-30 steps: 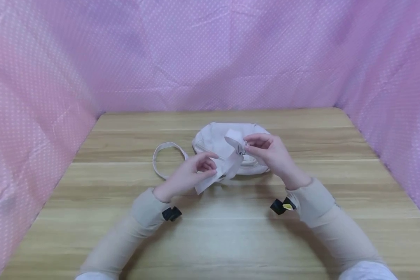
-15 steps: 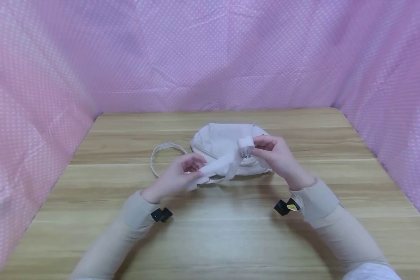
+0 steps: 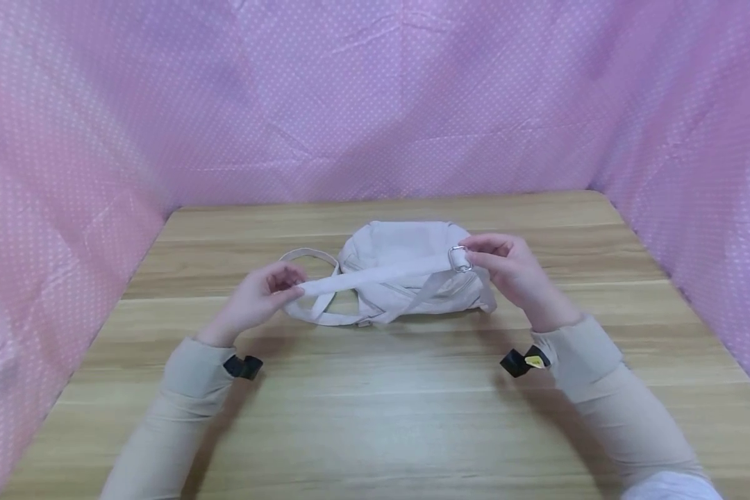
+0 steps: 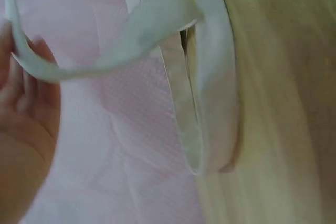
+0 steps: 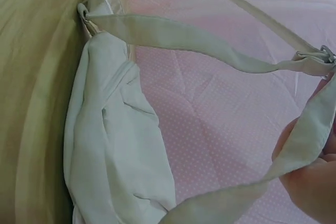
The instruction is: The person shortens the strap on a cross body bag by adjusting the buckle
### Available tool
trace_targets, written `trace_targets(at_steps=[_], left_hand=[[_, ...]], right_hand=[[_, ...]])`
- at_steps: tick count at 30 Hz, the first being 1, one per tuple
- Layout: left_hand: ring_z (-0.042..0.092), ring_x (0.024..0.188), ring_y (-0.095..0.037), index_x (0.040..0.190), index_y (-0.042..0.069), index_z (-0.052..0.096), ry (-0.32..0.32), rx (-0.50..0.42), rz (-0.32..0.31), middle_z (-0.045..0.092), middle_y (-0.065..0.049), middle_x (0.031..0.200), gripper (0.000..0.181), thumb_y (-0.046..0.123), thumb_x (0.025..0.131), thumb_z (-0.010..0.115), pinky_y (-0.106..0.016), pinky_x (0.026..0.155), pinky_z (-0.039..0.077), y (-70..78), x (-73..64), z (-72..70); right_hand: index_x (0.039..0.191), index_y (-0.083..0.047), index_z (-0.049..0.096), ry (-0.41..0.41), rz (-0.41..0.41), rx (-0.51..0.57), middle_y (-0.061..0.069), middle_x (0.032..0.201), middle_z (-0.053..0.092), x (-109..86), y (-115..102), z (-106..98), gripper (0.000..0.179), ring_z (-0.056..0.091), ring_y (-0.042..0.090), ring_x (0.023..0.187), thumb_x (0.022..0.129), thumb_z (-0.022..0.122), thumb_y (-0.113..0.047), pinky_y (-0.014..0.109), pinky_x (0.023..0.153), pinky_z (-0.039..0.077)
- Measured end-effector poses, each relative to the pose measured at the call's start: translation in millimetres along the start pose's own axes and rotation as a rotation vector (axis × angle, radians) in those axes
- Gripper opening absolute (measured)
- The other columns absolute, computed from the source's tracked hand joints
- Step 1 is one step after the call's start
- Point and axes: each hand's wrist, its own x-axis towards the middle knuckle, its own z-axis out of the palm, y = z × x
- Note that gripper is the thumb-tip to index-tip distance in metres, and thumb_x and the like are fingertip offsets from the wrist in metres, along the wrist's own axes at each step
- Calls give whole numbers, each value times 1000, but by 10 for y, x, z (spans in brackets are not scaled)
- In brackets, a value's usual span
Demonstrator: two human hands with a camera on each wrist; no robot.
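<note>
A white fabric bag (image 3: 406, 237) lies on the table, its zipper facing up. Between both hands its strap (image 3: 375, 276) is stretched across the front, raised above the bag. My left hand (image 3: 246, 302) pinches the strap's left end between thumb and fingers. At the other end, my right hand (image 3: 512, 274) pinches the strap beside a metal slider buckle (image 3: 459, 259). The right wrist view has the buckle (image 5: 328, 53) at its right edge, with strap lengths running from it. In the left wrist view a loop of webbing (image 4: 218, 77) hangs beside the held strap.
The wooden table (image 3: 375, 417) spreads on all sides of the bag. Pink dotted cloth (image 3: 375, 104) hangs behind and at both sides. A loose strap loop (image 3: 309, 253) lies left of the bag. Each sleeve cuff carries a small black wrist device (image 3: 244, 367).
My left hand has moved left, drawing the strap out from a folded bunch into a nearly straight line. My right hand has shifted slightly right with the buckle.
</note>
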Motion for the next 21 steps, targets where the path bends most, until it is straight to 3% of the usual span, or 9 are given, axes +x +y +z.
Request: trace_targets(at_steps=[2, 5, 10, 13, 16, 21], left_hand=[[61, 93, -22, 109, -2, 58, 1, 68, 7, 66, -16, 98, 23, 4, 87, 61, -37, 86, 49, 30, 23, 40], [57, 107, -31, 114, -2, 57, 8, 130, 74, 63, -19, 110, 28, 6, 87, 61, -47, 97, 43, 134, 77, 162], [55, 111, -28, 115, -2, 57, 22, 103, 217, 62, -16, 114, 31, 8, 86, 63, -42, 100, 43, 466, 204, 458], [54, 112, -24, 117, 1, 56, 24, 59, 269, 60, -12, 117, 34, 12, 87, 64, -39, 100, 43, 662, 294, 681], [54, 109, -21, 118, 3, 55, 24, 9, 285, 60, -9, 115, 36, 14, 85, 67, -36, 98, 43, 785, 342, 884], [56, 104, -15, 116, 7, 57, 46, -85, 239, 63, -4, 111, 38, 16, 81, 71, -33, 95, 45, 859, 377, 1081]], right_hand=[[92, -15, 71, -2, 17, -17, -8, 88, 71, 12, 10, 20, 34, 61, 2, 79, 87, 49, 11, 14, 72, 49], [92, -18, 71, 7, 51, -63, -9, 86, 70, 38, 30, 63, 30, 60, 1, 77, 87, 54, 7, 14, 71, 48], [90, -22, 71, 16, 119, -113, -10, 80, 67, 101, 109, 197, 28, 56, 1, 72, 85, 61, 3, 12, 65, 46], [91, -24, 69, 9, 159, -135, -10, 78, 66, 120, 154, 281, 25, 57, 0, 70, 85, 62, 0, 12, 63, 46], [93, -24, 66, -6, 203, -174, -11, 77, 67, 118, 194, 359, 27, 59, 1, 71, 86, 59, 1, 14, 64, 47], [97, -19, 61, 24, 237, -243, -13, 77, 67, 86, 215, 414, 25, 60, 0, 73, 87, 55, 3, 14, 64, 45]])
